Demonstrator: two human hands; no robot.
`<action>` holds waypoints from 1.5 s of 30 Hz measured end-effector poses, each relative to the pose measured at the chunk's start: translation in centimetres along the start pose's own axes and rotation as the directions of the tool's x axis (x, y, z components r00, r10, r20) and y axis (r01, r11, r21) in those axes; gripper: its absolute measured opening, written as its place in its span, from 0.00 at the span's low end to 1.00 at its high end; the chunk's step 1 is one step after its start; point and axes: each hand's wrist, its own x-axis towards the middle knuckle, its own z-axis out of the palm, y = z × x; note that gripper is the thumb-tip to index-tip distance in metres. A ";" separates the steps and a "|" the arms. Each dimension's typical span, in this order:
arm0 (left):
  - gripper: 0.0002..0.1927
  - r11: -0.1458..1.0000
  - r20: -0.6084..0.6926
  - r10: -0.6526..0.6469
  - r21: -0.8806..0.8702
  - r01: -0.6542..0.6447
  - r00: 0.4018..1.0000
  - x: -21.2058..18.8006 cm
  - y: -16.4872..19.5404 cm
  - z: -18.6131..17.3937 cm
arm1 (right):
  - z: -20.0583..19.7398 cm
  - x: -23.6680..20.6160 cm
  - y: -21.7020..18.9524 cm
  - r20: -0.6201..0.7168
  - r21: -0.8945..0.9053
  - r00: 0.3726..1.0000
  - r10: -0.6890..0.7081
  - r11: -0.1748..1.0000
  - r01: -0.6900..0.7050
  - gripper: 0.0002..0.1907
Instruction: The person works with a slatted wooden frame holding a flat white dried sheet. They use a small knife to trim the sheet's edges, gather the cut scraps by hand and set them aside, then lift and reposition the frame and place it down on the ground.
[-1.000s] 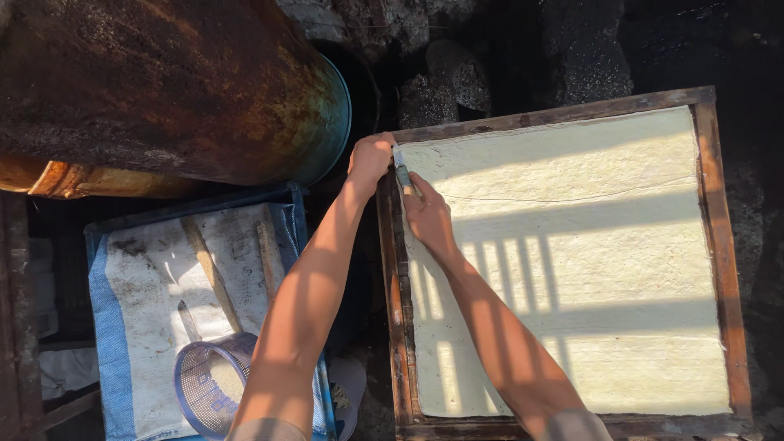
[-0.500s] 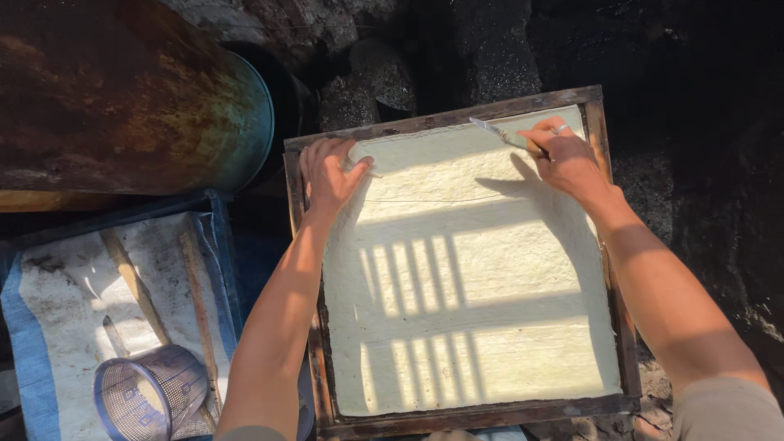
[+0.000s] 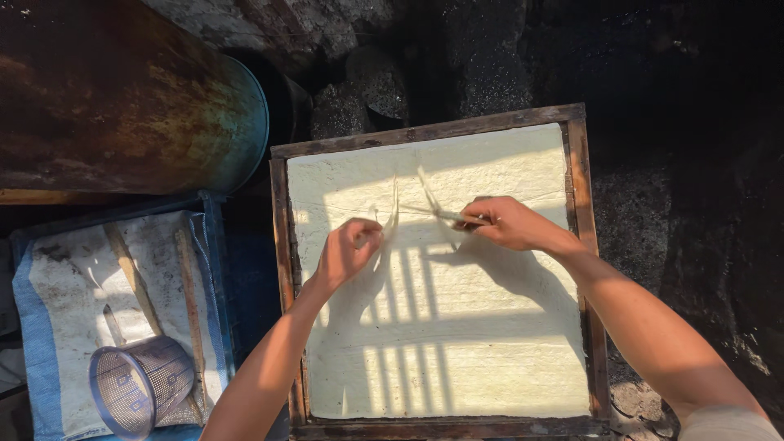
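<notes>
A square wooden frame (image 3: 282,245) holds a pale cream slab (image 3: 457,343) with a flat surface, striped by shadow. My right hand (image 3: 510,223) hovers over the slab's upper middle, closed on a thin knife-like tool (image 3: 441,214) that points left. My left hand (image 3: 347,251) is over the slab's left part, fingers pinched on a thin pale strip (image 3: 392,211) that lifts up off the surface. A faint cut line runs across the slab near both hands.
A large rusty drum (image 3: 122,98) lies at the upper left. Below it a cloth-lined blue crate (image 3: 49,327) holds wooden sticks and a bluish mesh basket (image 3: 139,384). Dark rocky ground surrounds the frame.
Both hands came in from the frame's top corners to the slab's upper middle. The left hand now pinches a raised strip, and the tool points toward it.
</notes>
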 end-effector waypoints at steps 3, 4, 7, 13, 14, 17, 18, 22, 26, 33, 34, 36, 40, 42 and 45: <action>0.14 0.965 -0.093 0.245 0.120 -0.233 0.965 -0.1 0.5 0.7 | 0.0 -0.1 -0.5 -0.135 0.073 0.991 0.003 0.997 0.007 0.13; 0.14 0.923 -0.187 0.363 0.205 -0.325 0.913 0.4 0.5 1.2 | -0.2 0.4 -0.6 -0.235 0.092 0.970 0.060 0.995 -0.040 0.13; 0.40 0.804 -0.392 0.467 0.562 -0.196 0.793 1.8 1.4 3.9 | -0.7 2.3 -1.4 -0.663 -0.105 0.728 -0.173 0.985 0.138 0.16; 0.24 0.839 0.159 0.513 0.114 -0.532 0.844 -6.5 2.9 9.0 | 2.1 4.7 -6.4 -0.400 0.268 0.902 0.159 0.962 -0.051 0.22; 0.23 0.846 0.088 0.520 0.085 -0.527 0.850 -7.3 2.5 8.7 | 2.5 5.3 -7.2 -0.409 0.224 0.907 0.099 0.974 -0.005 0.23; 0.26 0.913 -0.166 0.394 -0.049 -0.406 0.904 -7.9 0.6 6.1 | 4.2 7.6 -9.7 -0.386 0.084 0.921 -0.056 0.992 0.096 0.22; 0.30 0.946 -0.259 0.256 -0.132 -0.297 0.931 -7.1 -0.3 4.7 | 5.3 8.5 -10.7 -0.362 0.034 0.928 -0.088 0.994 0.107 0.20; 0.24 0.979 -0.649 0.118 0.203 0.021 0.752 -2.1 -3.8 -1.3 | 9.0 11.9 -14.6 -0.368 -0.052 0.912 -0.181 0.983 0.174 0.19; 0.25 0.967 -0.627 -0.242 -0.091 0.239 0.741 2.5 -6.7 -4.9 | 10.9 15.9 -17.8 -0.374 -0.094 0.927 -0.013 0.995 -0.024 0.20; 0.15 0.943 -0.625 -0.294 -0.068 0.325 0.723 7.0 -7.6 -6.5 | 11.5 18.3 -18.7 -0.397 -0.242 0.918 -0.016 0.966 -0.088 0.21; 0.13 0.926 -0.580 -0.358 -0.118 0.359 0.732 7.3 -7.4 -6.8 | 11.6 18.4 -18.6 -0.403 -0.246 0.915 -0.012 0.965 -0.095 0.21; 0.10 0.877 -0.479 -0.478 -0.210 0.432 0.737 7.6 -6.9 -7.4 | 11.8 18.4 -18.5 -0.394 -0.262 0.919 -0.010 0.960 -0.102 0.21; 0.10 0.896 -0.521 -0.443 -0.226 0.383 0.730 7.5 -6.3 -8.3 | 12.5 18.0 -18.1 -0.399 -0.295 0.916 -0.051 0.953 -0.075 0.19; 0.11 0.868 -0.469 -0.496 -0.252 0.428 0.731 7.2 -6.3 -8.3 | 13.0 17.4 -17.9 -0.422 -0.303 0.902 -0.087 0.952 -0.050 0.18; 0.12 0.866 -0.467 -0.498 -0.230 0.443 0.731 6.1 -6.4 -8.1 | 13.8 16.1 -17.8 -0.442 -0.328 0.888 -0.126 0.944 -0.029 0.17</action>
